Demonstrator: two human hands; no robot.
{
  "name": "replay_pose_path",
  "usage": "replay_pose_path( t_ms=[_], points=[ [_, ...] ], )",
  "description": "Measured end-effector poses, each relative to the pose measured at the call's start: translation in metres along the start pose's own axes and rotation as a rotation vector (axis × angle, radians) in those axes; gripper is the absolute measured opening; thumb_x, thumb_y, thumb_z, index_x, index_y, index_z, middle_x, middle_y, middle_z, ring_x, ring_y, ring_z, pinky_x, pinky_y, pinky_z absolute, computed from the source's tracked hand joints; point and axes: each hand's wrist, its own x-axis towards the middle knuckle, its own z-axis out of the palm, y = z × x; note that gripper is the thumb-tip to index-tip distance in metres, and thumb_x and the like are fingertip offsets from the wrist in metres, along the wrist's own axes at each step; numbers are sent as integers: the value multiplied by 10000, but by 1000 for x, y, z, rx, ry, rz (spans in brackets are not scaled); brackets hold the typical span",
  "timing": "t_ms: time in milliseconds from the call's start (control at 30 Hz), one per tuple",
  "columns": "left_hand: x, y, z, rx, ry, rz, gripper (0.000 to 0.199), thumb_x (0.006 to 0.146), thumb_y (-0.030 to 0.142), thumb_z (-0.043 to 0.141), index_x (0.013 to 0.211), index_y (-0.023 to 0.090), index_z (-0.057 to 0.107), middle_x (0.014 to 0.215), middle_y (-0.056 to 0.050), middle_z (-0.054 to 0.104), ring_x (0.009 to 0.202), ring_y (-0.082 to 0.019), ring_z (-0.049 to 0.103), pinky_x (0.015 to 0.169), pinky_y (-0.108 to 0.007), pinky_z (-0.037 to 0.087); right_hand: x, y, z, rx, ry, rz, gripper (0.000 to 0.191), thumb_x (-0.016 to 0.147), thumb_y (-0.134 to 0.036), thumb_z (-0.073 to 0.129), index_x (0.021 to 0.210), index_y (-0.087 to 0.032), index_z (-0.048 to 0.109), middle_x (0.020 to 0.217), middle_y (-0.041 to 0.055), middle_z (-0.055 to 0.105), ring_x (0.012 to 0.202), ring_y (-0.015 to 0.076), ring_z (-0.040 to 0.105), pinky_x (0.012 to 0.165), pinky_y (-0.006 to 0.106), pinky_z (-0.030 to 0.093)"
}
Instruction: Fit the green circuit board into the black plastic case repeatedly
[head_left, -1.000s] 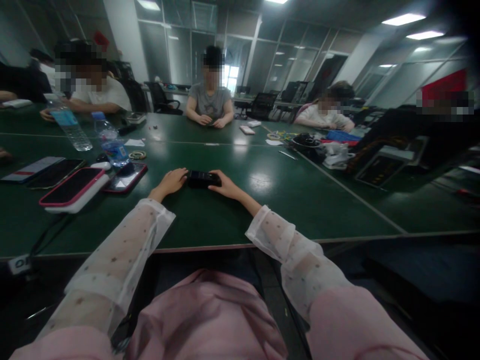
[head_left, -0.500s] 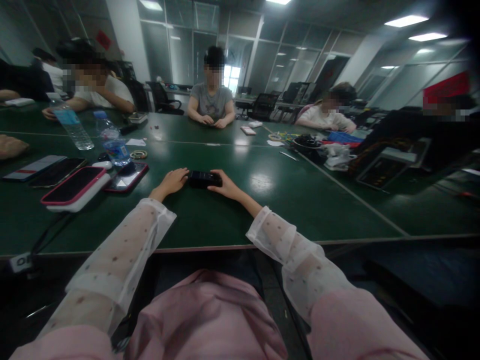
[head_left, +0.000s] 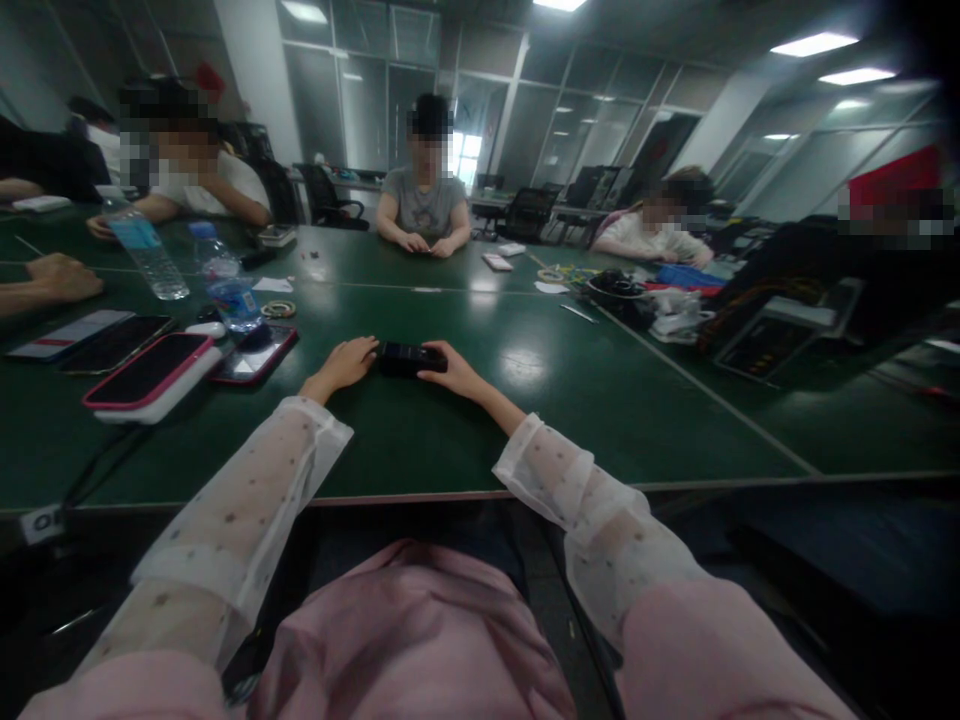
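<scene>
A small black box-shaped device (head_left: 403,359) lies on the green table, long side across my view; its exact kind cannot be made out. My right hand (head_left: 453,370) grips its right end, thumb at the near side and fingers behind. At the left end rests my left hand (head_left: 346,364), palm down, fingers stretched out with the tips by the device's edge. Whether those tips press on it is hard to see. Sheer white dotted sleeves cover both forearms.
Left of my hands are a pink-edged phone (head_left: 154,370) on a white block, another phone (head_left: 255,354), water bottles (head_left: 229,285) and a tape roll (head_left: 278,309). Cables and bags (head_left: 671,310) lie to the right. Several people sit around the table (head_left: 637,410).
At the left edge, another person's hand has come further into view over the table. My hands and the black device have hardly moved.
</scene>
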Motion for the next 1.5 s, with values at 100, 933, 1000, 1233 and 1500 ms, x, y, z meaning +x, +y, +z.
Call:
replay_pose_path(
  t_ms=[100, 933, 1000, 1233, 1500],
  points=[
    [0, -1, 1, -2, -3, -6, 489, 1060, 330, 356, 1508, 206, 510, 1619, -100, 456, 1504, -258, 414, 1244, -488, 320, 0, 0, 0, 4, 4, -1, 646, 765, -463, 833, 1299, -229, 557, 1277, 112, 646, 1209, 305, 637, 1089, 553, 480],
    [-1, 2, -1, 6, -7, -9, 469, 1064, 312, 370, 1502, 225, 514, 1617, -86, 461, 1497, -243, 428, 1241, -479, 333, -1, -1, 2, -66, 10, -53, 635, 779, -452, 820, 1307, -216, 558, 1292, 123, 638, 1224, 310, 629, 1071, 522, 498],
    [-1, 2, -1, 3, -6, -11, 471, 1064, 316, 371, 1504, 227, 514, 1617, -84, 461, 1499, -243, 426, 1242, -476, 332, -1, -2, 1, -70, 17, -57, 624, 780, -445, 820, 1303, -221, 563, 1292, 118, 644, 1222, 306, 632, 1077, 521, 493],
    [-1, 1, -2, 0, -8, -7, 476, 1063, 325, 374, 1505, 218, 513, 1618, -93, 458, 1505, -248, 415, 1242, -483, 328, -3, -9, -1, -89, 3, -40, 634, 780, -441, 823, 1313, -206, 571, 1291, 131, 648, 1220, 315, 635, 1051, 525, 509],
    [-1, -1, 0, -17, -3, 1, 472, 1056, 317, 387, 1502, 233, 515, 1613, -80, 469, 1498, -251, 423, 1236, -497, 334, -1, -12, 2, -7, 75, -14, 623, 747, -519, 823, 1240, -213, 596, 1225, 114, 685, 1154, 307, 667, 1051, 538, 516]
  ],
)
